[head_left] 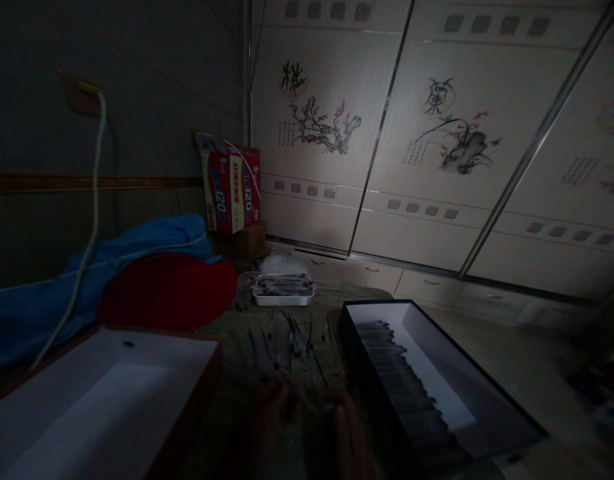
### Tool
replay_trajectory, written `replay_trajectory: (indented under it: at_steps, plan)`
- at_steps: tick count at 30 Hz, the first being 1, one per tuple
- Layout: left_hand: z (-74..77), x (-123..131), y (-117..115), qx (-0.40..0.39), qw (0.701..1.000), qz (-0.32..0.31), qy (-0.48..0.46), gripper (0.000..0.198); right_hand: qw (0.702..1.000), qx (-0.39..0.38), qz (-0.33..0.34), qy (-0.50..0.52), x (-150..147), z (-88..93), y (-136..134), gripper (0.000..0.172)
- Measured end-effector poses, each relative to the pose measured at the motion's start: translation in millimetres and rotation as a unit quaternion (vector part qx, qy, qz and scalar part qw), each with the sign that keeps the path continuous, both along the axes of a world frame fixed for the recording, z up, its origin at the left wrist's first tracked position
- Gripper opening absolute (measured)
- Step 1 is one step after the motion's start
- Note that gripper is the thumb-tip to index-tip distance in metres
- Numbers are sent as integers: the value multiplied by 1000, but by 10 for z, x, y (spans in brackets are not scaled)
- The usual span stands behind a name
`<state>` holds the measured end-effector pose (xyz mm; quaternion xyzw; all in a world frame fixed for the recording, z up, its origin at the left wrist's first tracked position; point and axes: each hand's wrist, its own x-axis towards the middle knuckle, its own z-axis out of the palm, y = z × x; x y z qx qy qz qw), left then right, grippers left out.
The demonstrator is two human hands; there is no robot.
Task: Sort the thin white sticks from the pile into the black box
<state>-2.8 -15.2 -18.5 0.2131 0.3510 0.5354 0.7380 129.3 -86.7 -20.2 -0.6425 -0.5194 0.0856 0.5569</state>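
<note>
Low in the middle of the dim head view, my left hand [273,408] is dark and blurred, its fingers drawn together near some thin pieces. Close beside it, my right hand [351,427] curls around a dark shape that I cannot make out. Just beyond both hands lies a loose spread of thin pen-like sticks [287,341], clear with dark ends, on the table [329,300]. To the right, a long dark-edged box [439,347] holds a row of similar sticks [404,380]. A small white tray [284,301] farther back is filled with more of them.
At the left stands an open reddish box [207,360] with a pale inside. Behind it are a red round cushion-like thing [167,293], blue cloth [147,243] and a white cable [95,200]. A red printed carton [231,190] stands near the sliding cabinet doors [327,120].
</note>
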Motion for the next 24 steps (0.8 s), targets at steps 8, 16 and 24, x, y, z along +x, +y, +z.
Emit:
replay_trajectory:
  at_steps: [8,16,24]
  plan:
    - [-46,-186,131,-88,982,96,-137,17,986,-107,53,-117,649,54,146,29]
    - [112,-71,64,-67,989,98,-84,7,982,-125,50,-136,592,-541,182,22]
    - [109,63,5,27,998,50,-15,33,989,-65,118,-68,396,-138,135,27]
